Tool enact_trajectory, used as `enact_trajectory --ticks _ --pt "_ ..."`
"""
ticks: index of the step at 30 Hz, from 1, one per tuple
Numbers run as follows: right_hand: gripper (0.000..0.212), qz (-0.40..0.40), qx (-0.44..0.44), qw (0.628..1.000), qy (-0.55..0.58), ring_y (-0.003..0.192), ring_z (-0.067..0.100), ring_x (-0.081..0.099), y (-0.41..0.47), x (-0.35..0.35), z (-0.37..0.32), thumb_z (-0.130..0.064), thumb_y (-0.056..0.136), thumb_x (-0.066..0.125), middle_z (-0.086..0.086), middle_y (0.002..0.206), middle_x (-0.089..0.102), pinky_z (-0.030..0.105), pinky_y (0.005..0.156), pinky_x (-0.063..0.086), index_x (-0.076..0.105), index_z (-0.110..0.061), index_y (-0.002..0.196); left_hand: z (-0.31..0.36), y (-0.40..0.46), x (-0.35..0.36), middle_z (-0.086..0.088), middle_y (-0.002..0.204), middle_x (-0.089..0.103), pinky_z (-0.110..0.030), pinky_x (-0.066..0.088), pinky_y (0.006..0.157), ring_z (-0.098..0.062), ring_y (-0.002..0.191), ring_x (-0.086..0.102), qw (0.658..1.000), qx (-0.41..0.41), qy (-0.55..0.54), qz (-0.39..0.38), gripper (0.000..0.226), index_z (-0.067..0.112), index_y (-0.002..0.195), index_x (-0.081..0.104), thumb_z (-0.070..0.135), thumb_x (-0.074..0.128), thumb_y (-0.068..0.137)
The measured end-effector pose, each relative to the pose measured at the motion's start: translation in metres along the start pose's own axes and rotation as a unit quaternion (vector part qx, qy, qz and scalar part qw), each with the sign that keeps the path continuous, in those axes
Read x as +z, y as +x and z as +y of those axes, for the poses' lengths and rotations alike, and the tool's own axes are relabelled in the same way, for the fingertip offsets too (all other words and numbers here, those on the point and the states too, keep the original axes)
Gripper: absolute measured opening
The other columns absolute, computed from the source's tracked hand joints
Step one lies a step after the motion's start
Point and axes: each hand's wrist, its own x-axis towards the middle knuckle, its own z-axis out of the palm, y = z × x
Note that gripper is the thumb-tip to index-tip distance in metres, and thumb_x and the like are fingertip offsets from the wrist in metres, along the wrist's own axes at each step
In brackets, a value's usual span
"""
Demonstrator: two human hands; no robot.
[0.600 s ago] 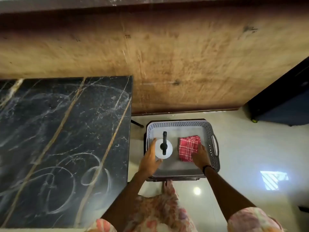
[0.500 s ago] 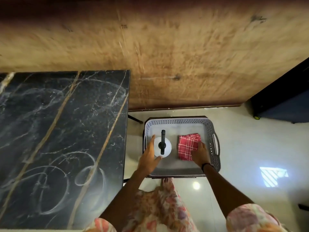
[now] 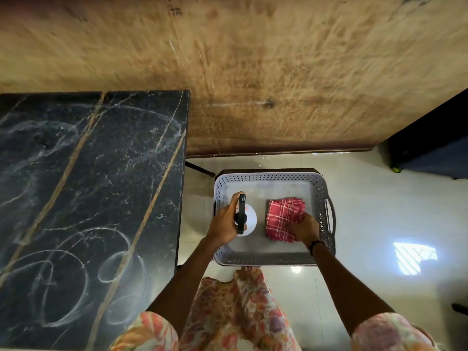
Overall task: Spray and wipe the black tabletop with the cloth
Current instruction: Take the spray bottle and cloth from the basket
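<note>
The black marble-look tabletop with gold veins and white chalky swirls fills the left side. To its right, a grey perforated basket sits low on a dark stool. Inside stands a white spray bottle with a black trigger head, seen from above. My left hand grips it around the neck. Beside it lies a folded red-and-white checked cloth. My right hand pinches the cloth's near right edge, fingers curled into the fabric.
A brown textured wall runs across the back. The floor is pale glossy tile with a bright window reflection at right. A dark cabinet stands at the far right. My floral garment shows below.
My left hand has closed around the spray bottle's neck, where before it only touched the side. My right hand has curled into the cloth's edge. The view has shifted slightly.
</note>
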Motion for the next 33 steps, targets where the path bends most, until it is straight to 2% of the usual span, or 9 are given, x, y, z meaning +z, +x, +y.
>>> enact_trajectory --ticks 8,12,15,17,19,21,25,30,33 --pt "0.032 -0.022 -0.106 0.988 0.111 0.090 0.020 0.066 -0.061 -0.022 -0.029 -0.015 0.083 0.072 0.004 0.101 0.069 0.029 0.075 0.053 0.063 -0.013 0.114 0.017 -0.023 -0.009 -0.009 0.096 0.071 -0.046 0.055 0.082 -0.031 0.090 0.066 0.999 0.014 -0.039 0.007 0.073 0.036 0.138 0.016 0.024 0.061 0.082" --pt "0.033 -0.025 -0.143 0.976 0.162 0.094 0.021 0.067 -0.109 -0.043 -0.054 -0.015 0.086 0.068 0.002 0.104 0.069 0.030 0.075 0.053 0.059 -0.014 0.119 0.037 -0.076 -0.048 0.002 0.096 0.071 -0.038 0.053 0.088 -0.018 0.092 0.066 0.992 0.036 -0.097 0.068 0.071 0.025 0.138 0.033 0.031 0.064 0.075" --pt "0.035 -0.040 -0.183 0.964 0.187 0.093 0.015 0.067 -0.155 -0.051 -0.085 -0.015 0.087 0.067 -0.004 0.104 0.068 0.034 0.079 0.056 0.056 -0.021 0.120 0.045 -0.135 -0.085 0.022 0.097 0.066 -0.031 0.049 0.089 0.000 0.094 0.061 0.971 0.084 -0.156 0.160 0.052 0.026 0.121 0.054 0.040 0.059 0.072" --pt "0.035 -0.056 -0.209 0.957 0.194 0.091 0.011 0.068 -0.188 -0.050 -0.108 -0.015 0.086 0.067 -0.007 0.103 0.067 0.025 0.073 0.056 0.054 -0.025 0.117 0.043 -0.169 -0.108 0.032 0.094 0.066 -0.019 0.051 0.079 -0.007 0.089 0.063 0.944 0.098 -0.215 0.229 0.037 0.027 0.113 0.056 0.019 0.065 0.078" --pt "0.033 -0.075 -0.231 0.950 0.196 0.086 0.009 0.068 -0.220 -0.037 -0.131 -0.014 0.085 0.068 -0.009 0.100 0.067 0.019 0.064 0.056 0.055 -0.027 0.112 0.033 -0.202 -0.134 0.026 0.079 0.068 -0.009 0.049 0.060 -0.010 0.068 0.065 0.934 0.091 -0.266 0.221 0.042 0.021 0.113 0.059 0.000 0.070 0.078" --pt "0.033 -0.100 -0.246 0.945 0.191 0.084 0.009 0.070 -0.248 -0.013 -0.151 -0.013 0.084 0.069 -0.006 0.101 0.069 0.019 0.064 0.056 0.057 -0.024 0.113 0.012 -0.231 -0.159 0.009 0.065 0.064 -0.010 0.043 0.048 -0.007 0.050 0.057 0.919 0.082 -0.300 0.241 0.033 0.023 0.111 0.068 0.006 0.065 0.083" --pt "0.033 -0.157 -0.256 0.938 0.173 0.084 0.003 0.069 -0.299 0.065 -0.185 -0.011 0.084 0.069 -0.008 0.100 0.069 0.019 0.065 0.055 0.057 -0.024 0.112 -0.065 -0.282 -0.192 -0.005 0.092 0.062 -0.012 0.048 0.065 -0.009 0.068 0.058 0.915 0.002 -0.263 0.308 0.054 0.022 0.127 0.050 -0.008 0.059 0.082" --pt "0.028 -0.208 -0.232 0.941 0.128 0.083 0.010 0.070 -0.359 0.193 -0.215 -0.007 0.082 0.072 -0.001 0.097 0.072 0.025 0.072 0.055 0.061 -0.024 0.101 -0.178 -0.355 -0.245 -0.001 0.084 0.067 -0.030 0.054 0.059 -0.021 0.054 0.061 0.885 -0.051 -0.313 0.342 0.028 0.017 0.094 0.059 -0.009 0.054 0.085" --pt "0.028 -0.237 -0.216 0.939 0.124 0.083 0.013 0.070 -0.390 0.267 -0.234 -0.003 0.082 0.071 0.001 0.095 0.072 0.019 0.066 0.053 0.061 -0.018 0.103 -0.230 -0.387 -0.275 -0.008 0.065 0.061 -0.028 0.050 0.053 -0.015 0.050 0.056 0.873 -0.068 -0.321 0.361 0.010 0.012 0.088 0.060 0.010 0.057 0.079"
